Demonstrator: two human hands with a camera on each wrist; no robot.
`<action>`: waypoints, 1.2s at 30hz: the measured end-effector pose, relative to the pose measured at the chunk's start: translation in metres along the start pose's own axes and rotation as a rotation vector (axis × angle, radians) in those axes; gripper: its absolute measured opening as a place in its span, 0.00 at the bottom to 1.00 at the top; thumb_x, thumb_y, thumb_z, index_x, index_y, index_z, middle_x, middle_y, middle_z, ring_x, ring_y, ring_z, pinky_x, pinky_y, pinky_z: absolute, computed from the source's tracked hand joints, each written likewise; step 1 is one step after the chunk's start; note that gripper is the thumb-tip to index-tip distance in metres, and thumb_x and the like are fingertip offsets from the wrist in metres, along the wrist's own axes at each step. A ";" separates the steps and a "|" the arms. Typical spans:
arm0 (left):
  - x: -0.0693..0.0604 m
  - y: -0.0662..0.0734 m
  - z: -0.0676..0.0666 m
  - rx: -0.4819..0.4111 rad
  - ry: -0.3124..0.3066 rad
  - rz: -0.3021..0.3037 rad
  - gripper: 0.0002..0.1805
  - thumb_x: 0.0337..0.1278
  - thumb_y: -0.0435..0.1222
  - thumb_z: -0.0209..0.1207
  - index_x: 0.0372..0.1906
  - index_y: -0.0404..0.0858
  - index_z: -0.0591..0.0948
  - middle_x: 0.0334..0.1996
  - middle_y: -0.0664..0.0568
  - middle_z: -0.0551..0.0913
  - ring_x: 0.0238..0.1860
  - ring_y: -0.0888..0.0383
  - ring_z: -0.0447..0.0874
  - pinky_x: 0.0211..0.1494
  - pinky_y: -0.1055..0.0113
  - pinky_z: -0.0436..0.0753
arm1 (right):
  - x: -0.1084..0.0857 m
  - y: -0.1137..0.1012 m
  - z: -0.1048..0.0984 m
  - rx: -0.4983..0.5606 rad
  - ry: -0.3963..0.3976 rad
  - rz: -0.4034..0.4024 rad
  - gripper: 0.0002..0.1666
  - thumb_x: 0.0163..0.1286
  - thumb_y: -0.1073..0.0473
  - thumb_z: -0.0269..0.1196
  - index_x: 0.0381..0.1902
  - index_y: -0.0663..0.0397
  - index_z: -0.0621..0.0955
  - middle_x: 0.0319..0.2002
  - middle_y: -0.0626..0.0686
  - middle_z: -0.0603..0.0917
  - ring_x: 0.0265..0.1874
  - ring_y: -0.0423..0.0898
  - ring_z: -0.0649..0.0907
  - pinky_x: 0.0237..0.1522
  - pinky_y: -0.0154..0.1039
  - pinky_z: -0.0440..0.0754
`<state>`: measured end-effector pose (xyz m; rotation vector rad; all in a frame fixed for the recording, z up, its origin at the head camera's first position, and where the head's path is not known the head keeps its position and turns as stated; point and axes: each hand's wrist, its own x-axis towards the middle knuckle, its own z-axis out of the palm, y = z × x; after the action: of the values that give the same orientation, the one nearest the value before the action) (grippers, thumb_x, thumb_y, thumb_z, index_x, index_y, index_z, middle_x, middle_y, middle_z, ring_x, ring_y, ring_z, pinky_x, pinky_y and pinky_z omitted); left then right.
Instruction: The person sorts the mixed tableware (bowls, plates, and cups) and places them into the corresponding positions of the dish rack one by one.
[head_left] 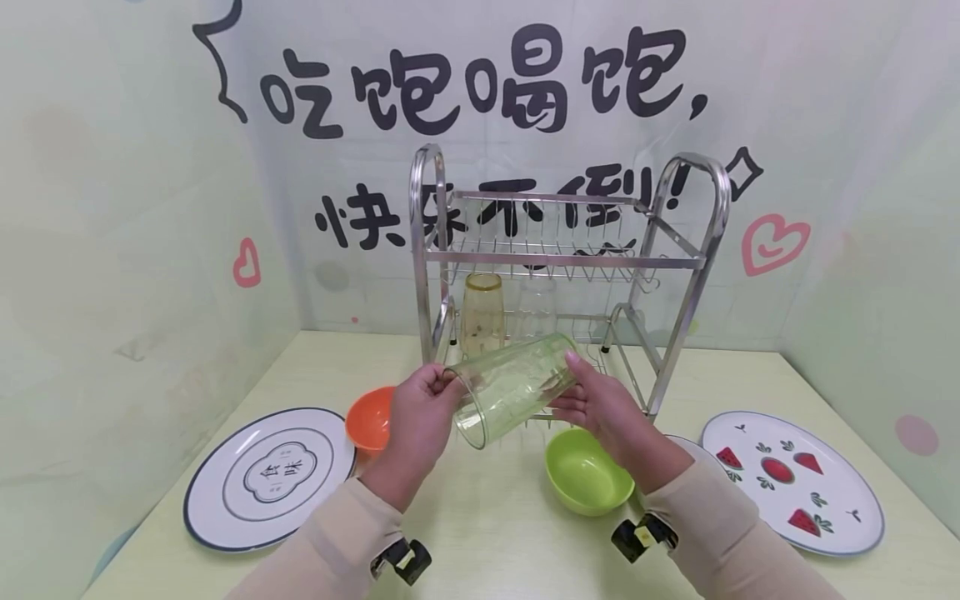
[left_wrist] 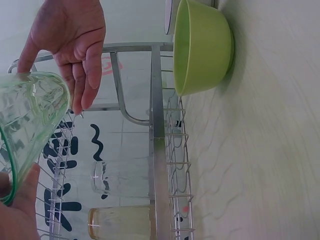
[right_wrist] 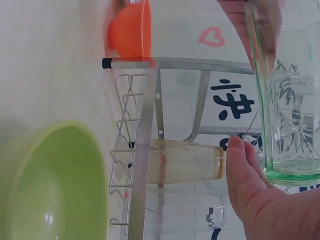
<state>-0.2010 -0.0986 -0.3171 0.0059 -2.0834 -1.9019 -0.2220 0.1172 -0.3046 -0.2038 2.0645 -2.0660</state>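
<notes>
A clear green drinking glass (head_left: 513, 387) is tilted in mid-air before the rack, mouth toward the lower left. My left hand (head_left: 423, 417) grips it at the mouth, with the rim between thumb and fingers. At the base end is my right hand (head_left: 607, 417), its thumb against the glass and its fingers (left_wrist: 92, 65) nearly straight beside the base. The left wrist view shows the right palm facing the glass (left_wrist: 35, 107). From the right wrist, the glass's thick base (right_wrist: 295, 177) appears just above the palm.
A two-tier metal dish rack (head_left: 566, 260) holds an amber glass (head_left: 483, 312) and a clear glass (head_left: 536, 304) on its lower tier. An orange bowl (head_left: 369, 419) and a green bowl (head_left: 588, 473) stand in front. Plates flank them: blue-rimmed (head_left: 217, 492) left, watermelon-patterned (head_left: 795, 508) right, partly covering another.
</notes>
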 end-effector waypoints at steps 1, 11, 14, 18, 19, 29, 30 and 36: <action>0.000 0.000 0.000 0.000 -0.003 0.007 0.02 0.59 0.26 0.58 0.34 0.28 0.78 0.27 0.49 0.77 0.31 0.59 0.75 0.37 0.71 0.82 | 0.000 -0.001 0.000 0.013 -0.004 0.000 0.39 0.76 0.39 0.45 0.61 0.72 0.66 0.47 0.60 0.82 0.43 0.44 0.83 0.55 0.40 0.79; -0.003 -0.002 0.001 0.015 -0.066 0.023 0.07 0.58 0.29 0.62 0.37 0.27 0.79 0.31 0.44 0.85 0.31 0.61 0.80 0.36 0.71 0.81 | -0.001 -0.002 -0.002 0.110 -0.048 -0.026 0.34 0.78 0.44 0.45 0.62 0.71 0.62 0.40 0.50 0.82 0.40 0.40 0.82 0.50 0.33 0.80; -0.003 -0.003 0.001 0.028 -0.075 0.018 0.07 0.57 0.28 0.62 0.39 0.28 0.80 0.28 0.47 0.82 0.27 0.62 0.74 0.29 0.73 0.76 | -0.001 -0.002 -0.002 0.122 -0.044 -0.034 0.34 0.78 0.45 0.45 0.65 0.70 0.61 0.42 0.54 0.80 0.42 0.41 0.83 0.51 0.33 0.80; -0.004 -0.005 0.001 0.060 -0.084 0.007 0.09 0.55 0.31 0.66 0.38 0.30 0.81 0.22 0.52 0.76 0.23 0.61 0.66 0.22 0.72 0.66 | -0.001 -0.003 -0.001 0.131 -0.045 -0.033 0.34 0.79 0.47 0.43 0.70 0.68 0.56 0.54 0.65 0.75 0.49 0.45 0.81 0.56 0.35 0.77; -0.004 -0.005 0.001 0.066 -0.085 0.007 0.09 0.55 0.31 0.66 0.38 0.30 0.81 0.22 0.53 0.76 0.23 0.61 0.67 0.22 0.72 0.66 | -0.001 -0.003 -0.001 0.135 -0.047 -0.033 0.34 0.79 0.48 0.42 0.71 0.67 0.55 0.57 0.67 0.73 0.51 0.46 0.81 0.57 0.36 0.76; -0.003 -0.009 0.005 0.058 -0.107 0.025 0.08 0.57 0.25 0.60 0.41 0.28 0.80 0.35 0.42 0.85 0.33 0.59 0.78 0.35 0.70 0.80 | -0.002 -0.004 -0.003 0.216 -0.025 -0.028 0.34 0.78 0.51 0.46 0.72 0.67 0.54 0.51 0.58 0.78 0.45 0.39 0.83 0.53 0.32 0.78; -0.003 -0.009 0.005 0.051 -0.111 0.025 0.08 0.57 0.24 0.59 0.42 0.28 0.80 0.37 0.41 0.85 0.35 0.57 0.80 0.38 0.69 0.82 | -0.003 -0.004 -0.003 0.221 -0.023 -0.029 0.34 0.78 0.51 0.46 0.72 0.67 0.54 0.49 0.57 0.79 0.45 0.39 0.83 0.53 0.32 0.78; -0.002 -0.012 0.006 0.076 -0.121 0.035 0.09 0.56 0.24 0.60 0.43 0.29 0.81 0.39 0.40 0.85 0.37 0.56 0.81 0.39 0.69 0.81 | -0.003 -0.005 -0.002 0.248 -0.018 -0.040 0.32 0.77 0.55 0.45 0.72 0.67 0.55 0.40 0.51 0.79 0.41 0.39 0.83 0.50 0.30 0.79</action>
<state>-0.2031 -0.0939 -0.3293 -0.1299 -2.2179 -1.8443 -0.2199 0.1199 -0.2995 -0.2229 1.7851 -2.3091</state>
